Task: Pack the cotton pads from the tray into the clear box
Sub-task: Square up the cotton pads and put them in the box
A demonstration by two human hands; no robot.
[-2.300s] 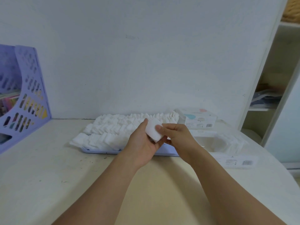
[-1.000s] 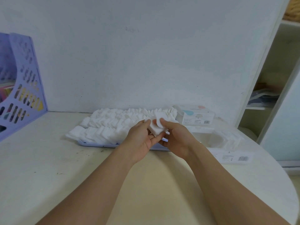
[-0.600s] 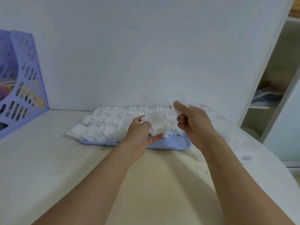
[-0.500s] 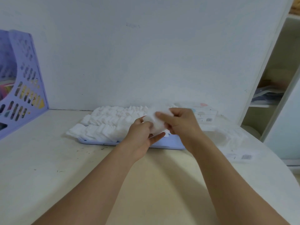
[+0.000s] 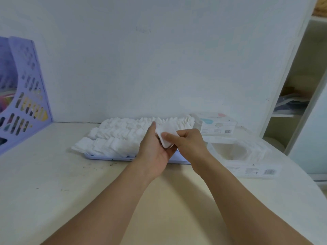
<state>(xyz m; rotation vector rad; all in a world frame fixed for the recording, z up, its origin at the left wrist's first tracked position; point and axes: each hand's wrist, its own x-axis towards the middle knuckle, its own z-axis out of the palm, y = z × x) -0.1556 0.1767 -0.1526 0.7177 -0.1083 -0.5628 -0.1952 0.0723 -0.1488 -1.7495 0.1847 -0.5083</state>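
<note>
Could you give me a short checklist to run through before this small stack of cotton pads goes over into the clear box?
1. Stack of pads held: ok, the left hand cradles it and the right hand pinches its front edge.
2. Stack squared up: cannot tell, the fingers hide most edges.
3. Clear box open on top: ok, no lid covers it.
4. Room in the box: ok, pads stand at its right end and the left part looks free.
5. Path from the hands to the box: ok, nothing stands between them.
6. Tray still stocked: ok, rows of pads cover it.
</note>
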